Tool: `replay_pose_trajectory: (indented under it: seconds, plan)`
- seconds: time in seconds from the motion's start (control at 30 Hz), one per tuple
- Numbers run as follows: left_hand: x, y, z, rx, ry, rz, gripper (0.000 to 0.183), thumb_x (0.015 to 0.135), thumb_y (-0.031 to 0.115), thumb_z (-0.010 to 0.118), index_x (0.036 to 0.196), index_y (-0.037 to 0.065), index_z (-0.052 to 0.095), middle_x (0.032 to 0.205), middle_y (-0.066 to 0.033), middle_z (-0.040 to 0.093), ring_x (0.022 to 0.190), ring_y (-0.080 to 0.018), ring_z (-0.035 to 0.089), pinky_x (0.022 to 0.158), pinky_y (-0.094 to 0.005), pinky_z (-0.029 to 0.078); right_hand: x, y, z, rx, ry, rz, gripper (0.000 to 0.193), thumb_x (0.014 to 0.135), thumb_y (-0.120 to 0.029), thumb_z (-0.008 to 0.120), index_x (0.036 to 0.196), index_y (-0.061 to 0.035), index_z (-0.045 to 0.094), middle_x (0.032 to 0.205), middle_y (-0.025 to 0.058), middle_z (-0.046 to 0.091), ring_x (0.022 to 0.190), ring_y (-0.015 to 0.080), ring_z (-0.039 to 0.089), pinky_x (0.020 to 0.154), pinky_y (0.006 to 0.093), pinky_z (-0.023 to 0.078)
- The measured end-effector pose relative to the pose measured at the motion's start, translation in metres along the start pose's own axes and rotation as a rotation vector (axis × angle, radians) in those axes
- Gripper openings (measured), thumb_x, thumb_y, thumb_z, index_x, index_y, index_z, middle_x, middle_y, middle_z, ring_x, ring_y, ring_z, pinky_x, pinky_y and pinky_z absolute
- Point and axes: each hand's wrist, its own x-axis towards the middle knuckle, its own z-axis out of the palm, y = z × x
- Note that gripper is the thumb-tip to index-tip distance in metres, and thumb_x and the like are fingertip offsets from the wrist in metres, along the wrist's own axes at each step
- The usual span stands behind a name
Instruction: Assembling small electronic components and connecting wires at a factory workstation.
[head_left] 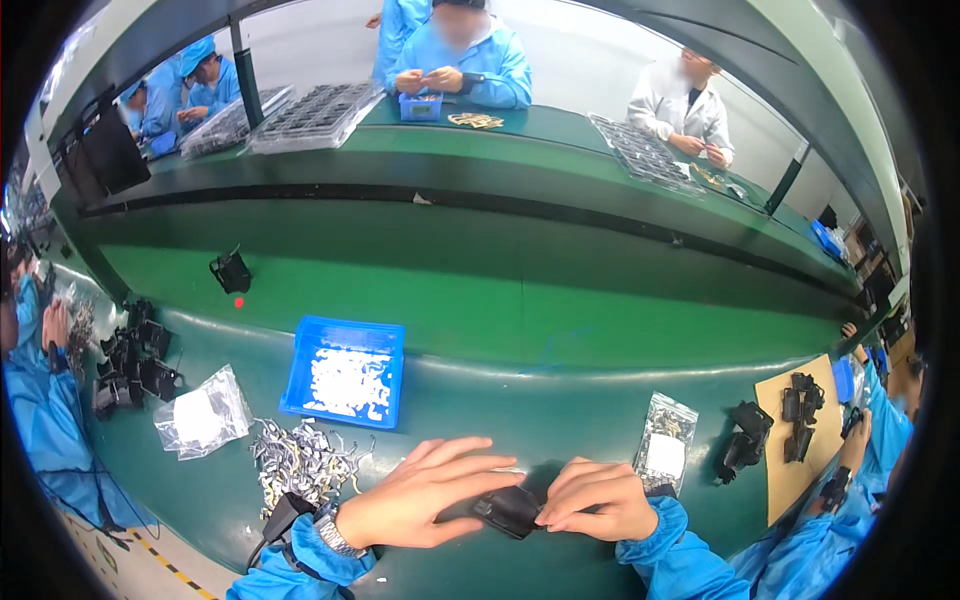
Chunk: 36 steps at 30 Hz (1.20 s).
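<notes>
In front of me, a small black plastic housing (508, 512) sits between my hands. My left hand (425, 492) holds it from the left, thumb at its near side and index finger along its far side, the other fingers stretched out. At the housing's right edge, my right hand (600, 503) is closed in a pinch; whatever is between its fingertips is hidden. Left of my left hand lies a pile of small white, black and yellowish strip-like parts (305, 462). Behind that pile stands a blue tray (398, 375) with many small white pieces.
A clear bag (235, 405) lies left, near black housings (135, 360). One housing (231, 272) rests further back. To the right are a bag of parts (665, 440), more housings (743, 440) and cardboard (775, 500). Co-workers sit on both sides and across the raised shelf (520, 180).
</notes>
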Motion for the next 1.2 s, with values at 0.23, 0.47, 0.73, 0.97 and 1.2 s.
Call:
replay_pose_trajectory:
  seconds: [0.23, 0.47, 0.73, 0.97, 1.2]
  plan:
    - [-0.004, -0.015, 0.013, 0.016, 0.010, 0.020, 0.057, 0.087, 0.030, 0.087, 0.139, 0.017, 0.068, 0.137, -0.0023, 0.068, 0.132, -0.0252, 0.060, 0.112, -0.0456, 0.039, 0.004, -0.001, 0.001, -0.097, -0.170, -0.042, 0.016, 0.086, -0.014, 0.089, 0.101, -0.0093, 0.086, 0.101, -0.0016, 0.082, 0.095, 0.0194, 0.071, 0.083, 0.0345, 0.053]
    - [-0.004, -0.011, 0.017, 0.053, 0.093, 0.073, 0.054, 0.085, 0.037, 0.087, 0.131, 0.015, 0.069, 0.123, -0.0029, 0.068, 0.120, -0.0237, 0.063, 0.107, -0.0458, 0.041, 0.005, -0.011, 0.000, -0.325, -0.269, 0.025, 0.012, 0.085, -0.028, 0.089, 0.094, -0.0211, 0.089, 0.095, -0.0119, 0.082, 0.097, 0.0134, 0.069, 0.082, 0.0327, 0.040]
    - [-0.006, -0.010, 0.017, 0.108, 0.083, 0.087, 0.056, 0.085, 0.046, 0.085, 0.129, 0.016, 0.069, 0.119, -0.0016, 0.067, 0.119, -0.0220, 0.063, 0.107, -0.0457, 0.041, 0.005, -0.009, 0.000, -0.495, -0.315, -0.011, 0.014, 0.080, -0.028, 0.089, 0.093, -0.0252, 0.089, 0.096, -0.0157, 0.081, 0.099, 0.0143, 0.067, 0.082, 0.0346, 0.037]
    - [-0.005, -0.010, 0.019, 0.105, 0.072, 0.083, 0.056, 0.085, 0.046, 0.085, 0.129, 0.016, 0.069, 0.119, -0.0013, 0.066, 0.120, -0.0221, 0.063, 0.108, -0.0460, 0.040, 0.003, -0.006, 0.000, -0.391, -0.287, 0.024, 0.011, 0.082, -0.028, 0.089, 0.093, -0.0244, 0.089, 0.096, -0.0140, 0.082, 0.101, 0.0154, 0.067, 0.086, 0.0351, 0.039]
    - [-0.005, -0.010, 0.018, 0.105, 0.071, 0.090, 0.057, 0.085, 0.046, 0.085, 0.130, 0.016, 0.069, 0.119, -0.0014, 0.066, 0.119, -0.0221, 0.062, 0.107, -0.0459, 0.040, 0.005, -0.006, 0.000, -0.338, -0.293, 0.015, 0.010, 0.084, -0.027, 0.089, 0.093, -0.0222, 0.089, 0.095, -0.0120, 0.083, 0.101, 0.0165, 0.068, 0.086, 0.0353, 0.040]
